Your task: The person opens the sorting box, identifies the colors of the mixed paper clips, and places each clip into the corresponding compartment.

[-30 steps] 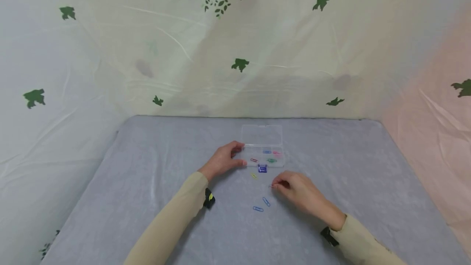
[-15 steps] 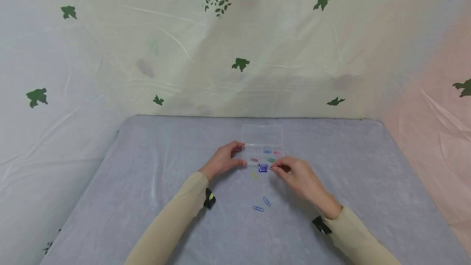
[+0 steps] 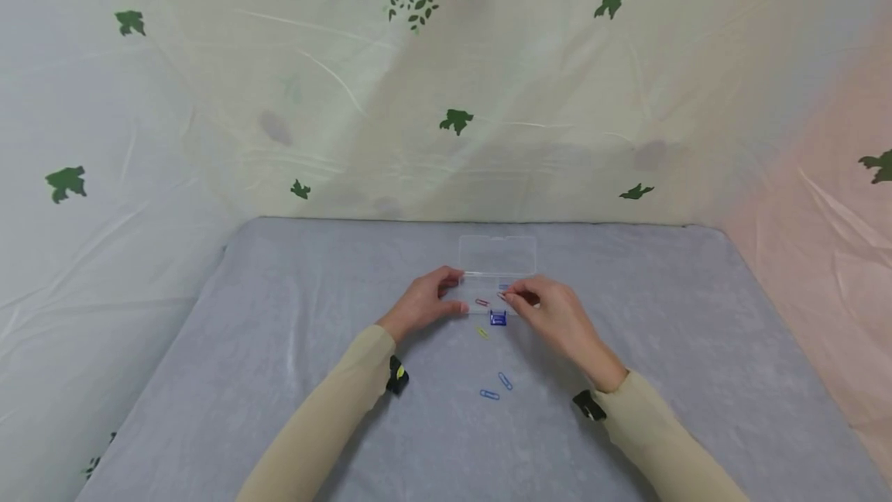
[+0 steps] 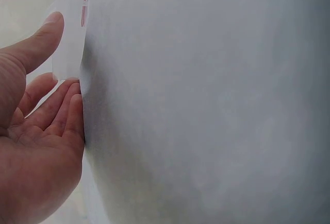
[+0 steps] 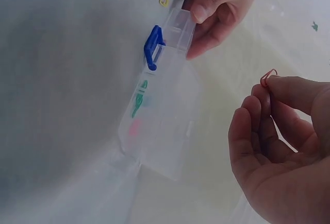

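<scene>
A clear plastic compartment box (image 3: 474, 276) lies on the grey cloth with its lid (image 3: 496, 256) folded back. My left hand (image 3: 421, 302) grips the box's left end, thumb at the front edge and fingers at the back. Between thumb and fingertips my right hand (image 3: 557, 324) pinches a red paper clip (image 5: 266, 77), just over the box's right half. Inside the box lie another red paper clip (image 3: 482, 302) and a blue paper clip (image 3: 503, 287). Green clips (image 5: 138, 100) and pink clips (image 5: 134, 127) show through its wall in the right wrist view; my right hand hides them from the head view.
A blue latch (image 3: 498, 318) hangs at the box's front. Before it lies a small yellow paper clip (image 3: 482, 332), and two blue paper clips (image 3: 505, 380) sit closer to me. A patterned curtain (image 3: 390, 153) rises behind the grey cloth-covered table (image 3: 334, 269).
My right hand has carried the pinched paper clip forward from the cloth, past the blue latch, to over the box. The left hand keeps its hold on the box's left end.
</scene>
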Motion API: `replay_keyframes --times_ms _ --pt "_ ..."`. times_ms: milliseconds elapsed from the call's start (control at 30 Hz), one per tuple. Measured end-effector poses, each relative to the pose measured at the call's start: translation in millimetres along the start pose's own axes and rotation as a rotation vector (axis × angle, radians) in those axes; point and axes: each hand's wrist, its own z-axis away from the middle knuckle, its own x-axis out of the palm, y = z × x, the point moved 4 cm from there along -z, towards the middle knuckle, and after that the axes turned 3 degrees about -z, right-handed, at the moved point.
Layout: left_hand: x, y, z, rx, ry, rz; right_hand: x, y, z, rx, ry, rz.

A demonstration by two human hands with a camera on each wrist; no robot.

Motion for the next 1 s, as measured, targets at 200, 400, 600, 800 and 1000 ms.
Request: replay_keyframes --times_ms 200,400,600,800,1000 --pt "-0.5 -0.3 -0.3 0.001 -0.004 -0.002 4 -2 -11 -0.008 0.015 -0.014" --pt "-0.7 0.3 -0.4 0.001 -0.010 -0.010 11 -2 -19 -0.024 0.022 -0.005" --pt "-1.6 1.2 0.0 0.008 -0.011 -0.010 20 0 -27 -0.002 -0.015 0.019" --pt "-2.0 0.7 -0.1 0.021 -0.002 -0.006 27 5 -34 0.012 -0.040 0.038" --pt "-0.6 -0.7 -1.1 0.001 -0.005 -0.002 33 10 -37 0.033 -0.082 0.045"
